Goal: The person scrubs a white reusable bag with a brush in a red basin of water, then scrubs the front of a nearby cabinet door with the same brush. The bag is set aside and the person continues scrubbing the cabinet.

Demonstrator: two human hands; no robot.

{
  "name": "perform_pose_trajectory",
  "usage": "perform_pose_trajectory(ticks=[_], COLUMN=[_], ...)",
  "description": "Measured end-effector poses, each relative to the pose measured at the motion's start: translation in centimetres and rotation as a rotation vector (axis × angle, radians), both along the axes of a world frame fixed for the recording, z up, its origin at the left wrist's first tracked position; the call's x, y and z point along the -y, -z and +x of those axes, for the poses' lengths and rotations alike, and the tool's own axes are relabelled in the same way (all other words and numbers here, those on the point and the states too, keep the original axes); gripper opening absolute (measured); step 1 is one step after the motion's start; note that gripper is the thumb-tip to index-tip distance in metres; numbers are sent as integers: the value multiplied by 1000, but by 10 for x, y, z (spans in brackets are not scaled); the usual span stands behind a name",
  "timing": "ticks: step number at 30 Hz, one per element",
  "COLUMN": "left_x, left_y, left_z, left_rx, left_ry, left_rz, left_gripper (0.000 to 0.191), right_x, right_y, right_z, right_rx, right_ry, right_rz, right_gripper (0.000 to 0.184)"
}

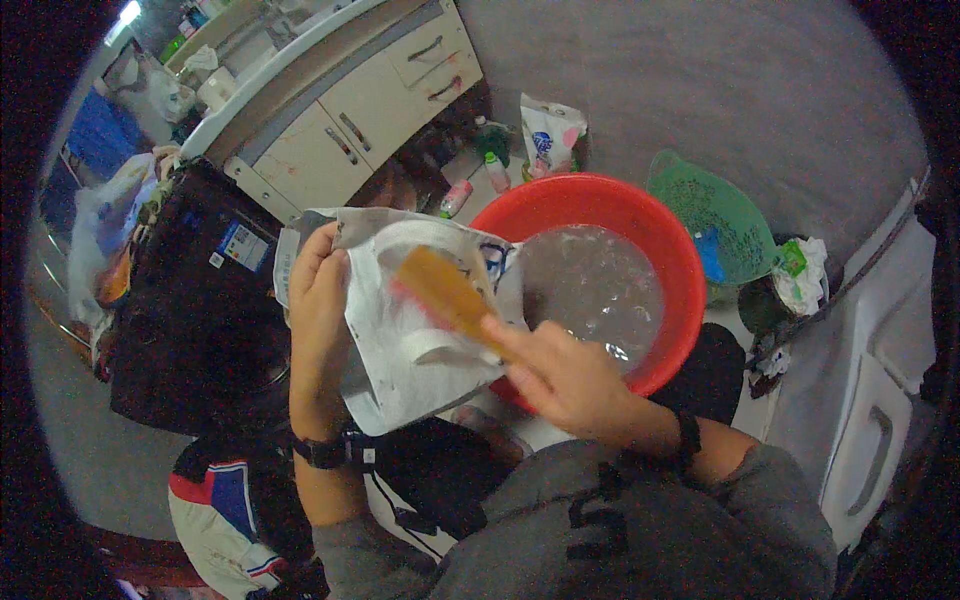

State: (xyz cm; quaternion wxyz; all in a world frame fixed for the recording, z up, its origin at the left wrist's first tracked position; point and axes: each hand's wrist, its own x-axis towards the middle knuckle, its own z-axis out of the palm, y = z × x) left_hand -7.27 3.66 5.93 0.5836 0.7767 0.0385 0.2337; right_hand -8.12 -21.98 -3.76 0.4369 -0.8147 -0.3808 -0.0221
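Observation:
My left hand (319,274) grips the upper left edge of a white fabric bag (405,382) with dark print and a strap loop, held up over my lap. In my right hand (566,371) is the handle of a yellowish-brown scrub brush (442,292). The brush is blurred, and its reddish bristle side lies against or just over the bag's face. Behind the bag's right edge stands a red plastic basin (679,292) holding greyish, sudsy water (592,292).
A green perforated basket (709,217) leans at the right beside a lined trash bin (802,277). Bottles (496,172) and a white plastic pouch (553,135) stand beyond the basin. A dark box-like appliance (195,315) is at the left, below a cream cabinet (360,120).

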Motion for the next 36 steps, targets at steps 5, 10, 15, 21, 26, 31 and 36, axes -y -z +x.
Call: perform_pose_trajectory(ticks=[5, 10, 15, 21, 26, 31, 36], left_x=[-5, -4, -13, -16, -19, -23, -24], left_y=[-1, 3, 0, -1, 1, 3, 2], left_z=[6, 0, 0, -5, -5, -7, -8], left_rx=[-17, -37, -11, -10, 4, -3, -29], left_ry=[97, -29, 48, 80, 86, 107, 173], left_rz=[123, 65, -39, -57, -91, -139, -164], left_gripper=[30, 32, 32, 32, 32, 32, 33], right_x=[-8, 28, 49, 46, 37, 36, 44], right_y=[1, 19, 38, 115, 181, 197, 162], right_z=[7, 21, 48, 95, 109, 112, 106], right_rx=[-85, -226, -387, -245, -324, -382, -326], right_ry=[132, -130, -182, 397, 261, 46, 148], right_rz=[-367, 78, 523, -336, -885, -888, -458], right_gripper=[50, 43, 42, 33, 24, 33, 31])
